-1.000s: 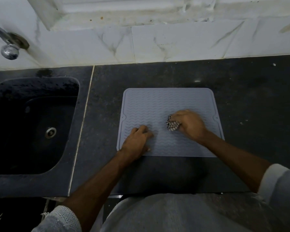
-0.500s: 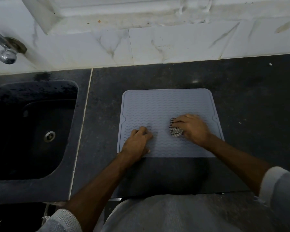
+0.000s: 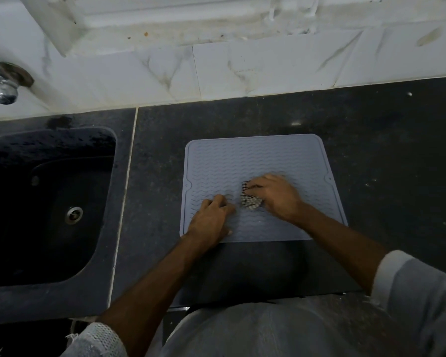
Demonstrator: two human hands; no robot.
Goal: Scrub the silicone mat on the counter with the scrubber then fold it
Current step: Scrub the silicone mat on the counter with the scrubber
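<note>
A grey silicone mat (image 3: pixel 255 161) with a wavy ribbed surface lies flat on the dark counter (image 3: pixel 384 150). My right hand (image 3: pixel 278 195) grips a metallic mesh scrubber (image 3: pixel 250 198) and holds it against the mat's middle, slightly toward the near edge. My left hand (image 3: pixel 211 220) rests on the mat's near left part, fingers bent with their tips pressing down. The scrubber sits just right of my left fingertips. Part of the scrubber is hidden under my right fingers.
A dark sink (image 3: pixel 47 202) with a metal drain (image 3: pixel 74 215) lies to the left of the mat. A chrome tap (image 3: pixel 3 88) sticks out of the white marbled wall (image 3: pixel 242 68) at the upper left. The counter's front edge runs just below the mat.
My right hand has shifted the scrubber slightly across the mat's middle, a short back-and-forth. My left hand stays pressed on the near left part.
</note>
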